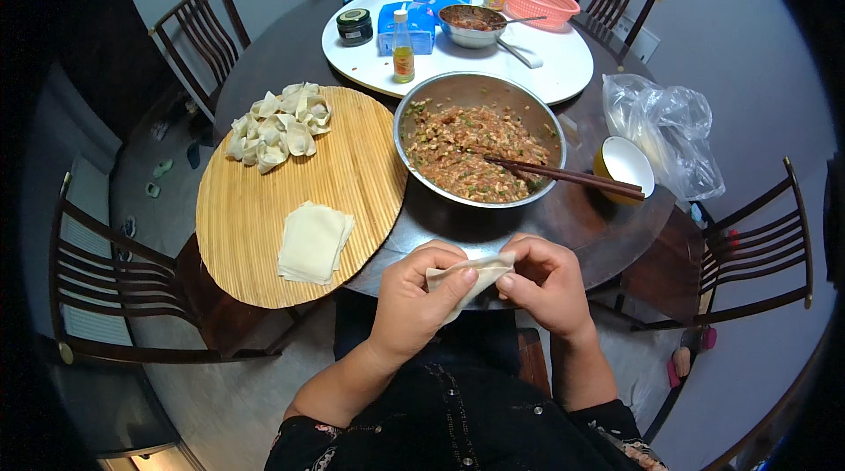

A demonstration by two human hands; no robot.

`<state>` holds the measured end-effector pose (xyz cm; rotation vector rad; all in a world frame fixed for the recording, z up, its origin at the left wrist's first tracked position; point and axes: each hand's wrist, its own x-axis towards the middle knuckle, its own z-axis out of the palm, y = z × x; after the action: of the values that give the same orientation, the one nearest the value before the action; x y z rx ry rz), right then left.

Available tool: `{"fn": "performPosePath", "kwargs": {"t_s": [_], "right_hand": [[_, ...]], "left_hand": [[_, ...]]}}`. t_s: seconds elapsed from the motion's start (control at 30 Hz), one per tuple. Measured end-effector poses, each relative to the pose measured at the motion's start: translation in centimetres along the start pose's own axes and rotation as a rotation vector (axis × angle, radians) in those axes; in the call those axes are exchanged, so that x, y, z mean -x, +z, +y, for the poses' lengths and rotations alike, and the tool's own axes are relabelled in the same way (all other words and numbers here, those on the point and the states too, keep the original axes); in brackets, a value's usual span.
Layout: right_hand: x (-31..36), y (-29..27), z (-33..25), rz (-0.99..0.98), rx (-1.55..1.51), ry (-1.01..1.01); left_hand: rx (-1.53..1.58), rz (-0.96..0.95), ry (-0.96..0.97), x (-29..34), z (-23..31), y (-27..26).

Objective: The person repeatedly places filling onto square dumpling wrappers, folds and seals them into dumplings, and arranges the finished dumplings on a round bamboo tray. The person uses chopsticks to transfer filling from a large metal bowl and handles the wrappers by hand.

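Between my two hands, over the table's near edge, is a folded wonton wrapper (473,279). My left hand (416,292) pinches its left side, thumb lying along the front. The right end is gripped by the thumb and fingers of my right hand (547,282). Whether filling lies inside the fold cannot be seen. Just beyond stands a steel bowl (422,187) of minced filling (475,141), with dark chopsticks (572,177) resting in it and over its rim. To the left, a round slatted board (238,233) carries a stack of square wrappers (314,242) and a pile of folded wontons (282,126).
A white turntable (554,84) at the back holds a dark jar (355,27), an oil bottle (402,47), a blue tissue pack (407,28), a sauce bowl (471,28) and a pink basket (537,1). A small bowl (627,163) and plastic bag (673,123) sit right. Chairs surround the table.
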<state>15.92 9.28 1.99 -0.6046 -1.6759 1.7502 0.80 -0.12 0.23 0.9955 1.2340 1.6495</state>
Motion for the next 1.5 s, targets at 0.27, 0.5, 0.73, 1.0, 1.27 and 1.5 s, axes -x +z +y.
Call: {"fn": "performPosePath", "kwargs": {"t_s": [0.27,0.5,0.73,1.0,1.27,1.5], "right_hand": [[-0.2,0.2,0.8,0.05,0.09,-0.102],[-0.8,0.1,0.0,0.004,-0.069,0.088],[-1.2,0.4,1.6,-0.021,0.155,-0.078],[0.1,1.2,1.7,-0.198,-0.04,0.206],[0.7,2.2,3.2,-0.169,0.204,0.122],[0.9,3.5,4.6,-0.003,-0.051,0.109]], "left_hand": [[0.176,-0.023,-0.148,0.2,-0.5,-0.2],[0.048,0.031,-0.102,0.3,-0.7,0.0],[-0.177,0.07,0.046,0.2,-1.1,0.2],[0.302,0.262,-0.038,-0.8,-0.9,-0.5],[0.4,0.33,0.054,-0.8,-1.8,-0.2],[0.534,0.226,0.019,-0.7,-1.3,0.6]]}}
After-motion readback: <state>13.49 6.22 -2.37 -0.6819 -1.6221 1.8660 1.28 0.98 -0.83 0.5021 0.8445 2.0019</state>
